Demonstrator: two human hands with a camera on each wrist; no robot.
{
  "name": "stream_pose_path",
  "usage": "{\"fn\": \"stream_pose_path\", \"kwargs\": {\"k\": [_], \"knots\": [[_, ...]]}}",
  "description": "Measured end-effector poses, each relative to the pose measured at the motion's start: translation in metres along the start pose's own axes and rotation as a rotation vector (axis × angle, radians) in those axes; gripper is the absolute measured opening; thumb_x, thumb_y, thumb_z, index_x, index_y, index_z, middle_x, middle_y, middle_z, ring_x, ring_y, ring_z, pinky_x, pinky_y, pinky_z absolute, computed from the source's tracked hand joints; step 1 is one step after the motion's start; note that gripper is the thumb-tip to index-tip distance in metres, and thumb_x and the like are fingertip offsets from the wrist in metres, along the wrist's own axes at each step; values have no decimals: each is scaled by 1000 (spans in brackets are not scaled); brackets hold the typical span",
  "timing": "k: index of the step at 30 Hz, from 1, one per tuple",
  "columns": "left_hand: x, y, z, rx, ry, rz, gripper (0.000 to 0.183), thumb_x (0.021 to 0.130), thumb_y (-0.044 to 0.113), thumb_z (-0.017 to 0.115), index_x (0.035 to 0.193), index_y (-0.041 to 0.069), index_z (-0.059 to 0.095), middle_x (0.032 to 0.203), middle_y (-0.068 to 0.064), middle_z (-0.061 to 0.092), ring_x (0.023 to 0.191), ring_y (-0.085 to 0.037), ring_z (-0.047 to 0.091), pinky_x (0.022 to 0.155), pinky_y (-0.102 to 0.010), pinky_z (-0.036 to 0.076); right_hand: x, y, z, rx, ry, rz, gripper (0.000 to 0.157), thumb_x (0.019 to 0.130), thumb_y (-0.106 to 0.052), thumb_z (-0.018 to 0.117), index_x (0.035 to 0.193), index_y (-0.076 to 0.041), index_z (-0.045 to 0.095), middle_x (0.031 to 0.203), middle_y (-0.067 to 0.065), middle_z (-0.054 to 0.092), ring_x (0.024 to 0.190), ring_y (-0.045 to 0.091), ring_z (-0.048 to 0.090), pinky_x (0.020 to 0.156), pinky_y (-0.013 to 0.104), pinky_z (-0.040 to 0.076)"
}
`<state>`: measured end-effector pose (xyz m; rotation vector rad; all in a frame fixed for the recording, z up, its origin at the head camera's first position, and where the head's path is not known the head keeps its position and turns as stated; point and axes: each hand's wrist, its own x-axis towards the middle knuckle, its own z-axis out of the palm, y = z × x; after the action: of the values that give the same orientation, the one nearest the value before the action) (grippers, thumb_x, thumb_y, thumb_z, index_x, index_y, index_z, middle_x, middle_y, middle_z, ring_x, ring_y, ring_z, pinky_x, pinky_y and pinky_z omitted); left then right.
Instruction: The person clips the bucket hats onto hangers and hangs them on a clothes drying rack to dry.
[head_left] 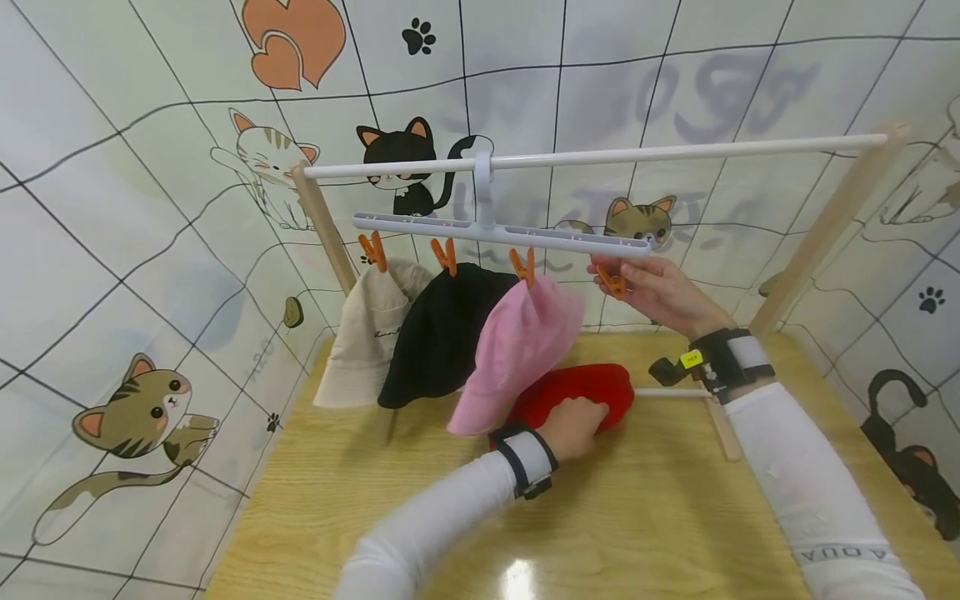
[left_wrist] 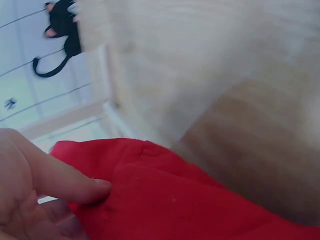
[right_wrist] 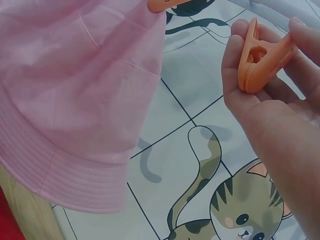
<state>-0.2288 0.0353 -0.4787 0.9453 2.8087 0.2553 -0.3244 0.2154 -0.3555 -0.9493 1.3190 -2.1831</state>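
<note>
My left hand (head_left: 573, 427) pinches a red hat (head_left: 577, 387) low over the table; in the left wrist view its thumb lies on the red fabric (left_wrist: 165, 200) with fingers beneath. At the hanger's right end, my right hand (head_left: 660, 287) holds an orange clothespin (right_wrist: 265, 60) between thumb and fingers. The white bar hanger (head_left: 562, 240) hangs from a white rod (head_left: 675, 153). From its other orange clips hang a beige hat (head_left: 367, 333), a black hat (head_left: 450, 333) and a pink bucket hat (head_left: 525, 342).
Wooden posts (head_left: 825, 242) hold up the rod at both sides, above a wooden table (head_left: 615, 517). Behind stands a white wall covering with cat drawings (head_left: 142, 408). A thin white lower bar (head_left: 671, 392) shows near the table's right side.
</note>
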Motion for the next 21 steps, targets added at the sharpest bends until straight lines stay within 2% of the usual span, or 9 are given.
{"fn": "stream_pose_path", "kwargs": {"k": [6, 8, 13, 21], "knots": [[-1, -10, -37, 13, 90, 13, 23, 81, 9, 76, 101, 14, 64, 78, 2, 60, 65, -12, 54, 58, -24, 47, -1, 2, 1, 10, 13, -9, 39, 102, 7, 32, 132, 2, 56, 132, 12, 54, 121, 24, 48, 100, 29, 40], [-2, -15, -45, -13, 123, 18, 21, 82, 9, 75, 100, 13, 64, 77, 2, 60, 65, -12, 53, 56, -22, 45, -1, 2, 1, 25, 13, -12, 39, 102, 7, 32, 131, 2, 56, 132, 13, 54, 121, 25, 48, 100, 29, 40], [-6, -22, -59, -134, 173, 21, 24, 84, 8, 73, 107, 9, 66, 83, 0, 63, 67, -11, 55, 59, -18, 46, -1, 3, 2, 35, 29, 2, 39, 101, 7, 32, 131, 1, 57, 131, 12, 56, 121, 24, 49, 101, 29, 39], [-7, -26, -73, -210, 271, 1, 26, 85, 8, 72, 109, 10, 65, 88, 0, 66, 69, -10, 56, 59, -16, 46, -2, 1, 2, -90, 85, 45, 39, 102, 5, 35, 135, -3, 56, 132, 7, 57, 122, 21, 48, 99, 28, 40]]}}
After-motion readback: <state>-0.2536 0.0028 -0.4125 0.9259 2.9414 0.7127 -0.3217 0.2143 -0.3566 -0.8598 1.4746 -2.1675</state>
